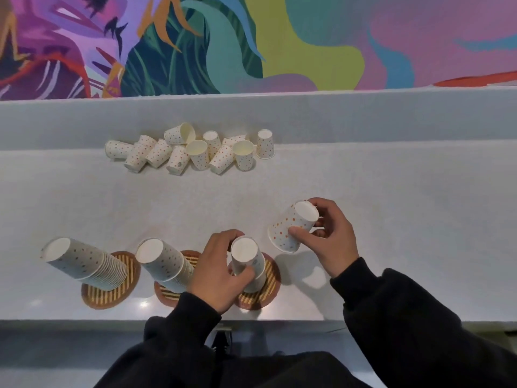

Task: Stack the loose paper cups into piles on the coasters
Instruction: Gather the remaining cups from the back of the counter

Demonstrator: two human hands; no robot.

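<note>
Here, a person in dark sleeves [419, 317] sorted spotted paper cups at a pale tabletop [391, 191]. Farthest to the left of the left hand [218, 270], the tallest pile [84, 261] stood upside down on the left coaster [112, 296]. Just beside that hand's wrist, a second pile [165, 264] sat on the middle coaster [167, 295]. The left hand itself was curled round the third pile [247, 264], the shortest, with the thumb on the near side and fingers round the far side, holding it on the right coaster [270, 287].

To its right, the right hand [327, 236] held a single cup [291, 228] in the air, base up and tilted. The thumb pressed the wall near the rim and the fingers wrapped the far side by the base. The cup was near the third pile but not yet over it. Well beyond both hands, the loose cups [190, 149] lay in a heap, most on their sides, with one standing inverted at the right end.

Such cups looked light and thin-walled, easy to crush, so a soft hold on the wall toward the stiffer base seemed wise. The rolled rim appeared the other firm spot. Nested piles probably tip more readily as they grow, hence a steadying hand. A painted wall [251, 37] filled the background.
</note>
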